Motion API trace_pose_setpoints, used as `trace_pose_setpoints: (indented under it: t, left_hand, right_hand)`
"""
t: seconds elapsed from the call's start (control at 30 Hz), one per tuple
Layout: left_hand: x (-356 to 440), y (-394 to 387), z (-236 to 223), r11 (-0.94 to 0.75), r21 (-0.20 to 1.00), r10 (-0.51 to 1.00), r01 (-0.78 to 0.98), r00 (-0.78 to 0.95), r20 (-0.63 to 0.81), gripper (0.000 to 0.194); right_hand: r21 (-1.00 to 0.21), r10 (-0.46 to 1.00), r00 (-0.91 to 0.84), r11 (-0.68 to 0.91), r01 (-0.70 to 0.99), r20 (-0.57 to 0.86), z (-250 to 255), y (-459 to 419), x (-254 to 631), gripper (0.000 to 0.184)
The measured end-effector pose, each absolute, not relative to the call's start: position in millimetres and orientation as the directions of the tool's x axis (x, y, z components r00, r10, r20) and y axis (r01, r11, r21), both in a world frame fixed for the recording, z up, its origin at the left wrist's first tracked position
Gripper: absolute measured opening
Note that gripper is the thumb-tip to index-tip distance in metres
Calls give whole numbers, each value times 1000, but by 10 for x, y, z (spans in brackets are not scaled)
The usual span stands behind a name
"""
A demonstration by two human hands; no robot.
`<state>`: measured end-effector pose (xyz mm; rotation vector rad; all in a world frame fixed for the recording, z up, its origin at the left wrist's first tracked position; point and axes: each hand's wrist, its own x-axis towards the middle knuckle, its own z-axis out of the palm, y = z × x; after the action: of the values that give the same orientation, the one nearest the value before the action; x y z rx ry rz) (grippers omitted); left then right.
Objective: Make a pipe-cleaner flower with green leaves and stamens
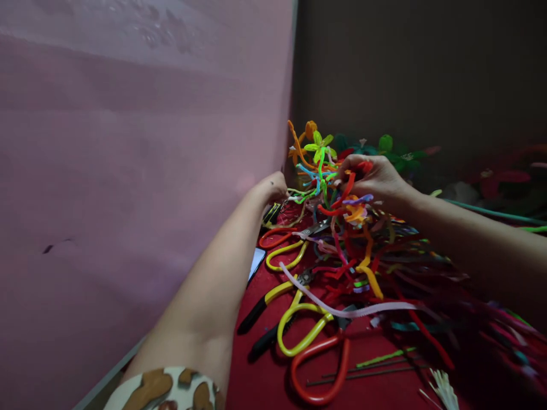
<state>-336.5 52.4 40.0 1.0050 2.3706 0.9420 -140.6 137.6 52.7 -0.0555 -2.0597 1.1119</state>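
My left hand (pixel 277 185) is curled closed beside the pink wall, close to the pale tips of some green pipe cleaners (pixel 304 196). What its fingers hold is hidden by the hand. Across from it, my right hand (pixel 378 177) has its thumb and fingers pinched together over the heap. A red pipe cleaner (pixel 351 185) shows at those fingers and hangs below them. Just left of that hand stands a yellow-green pipe-cleaner flower (pixel 318 146) with a bright green stem. An orange and purple twisted piece (pixel 355 212) lies below the right hand.
Red-and-yellow-handled scissors (pixel 287 259), more scissors (pixel 318 364) and yellow-black pliers (pixel 273 293) lie on the red surface (pixel 265 387). A phone (pixel 256 265) rests by the left forearm. A pale pink pipe cleaner (pixel 363 312) crosses in front. The pink wall (pixel 171 171) bounds the left side.
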Motion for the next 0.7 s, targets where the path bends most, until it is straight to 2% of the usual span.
trace_pose_setpoints:
  t: [0.07,0.43,0.7]
  left_hand:
    - [-3398,405,378,533,693,749,486,-652,-118,5]
    - [-3387,194,374,459,787,778,412,-615,-132,16]
    - [-3317,115,368,430,842,737,325,-665,-120,10]
  right_hand:
    - [-722,362,-707,622,-302,608,537,1354,-1398,24]
    - [-702,359,-707,659,-270,609,508,1319,-1364,29]
    - [-734,388,-710,625,-266,587,500,1288,-1363,24]
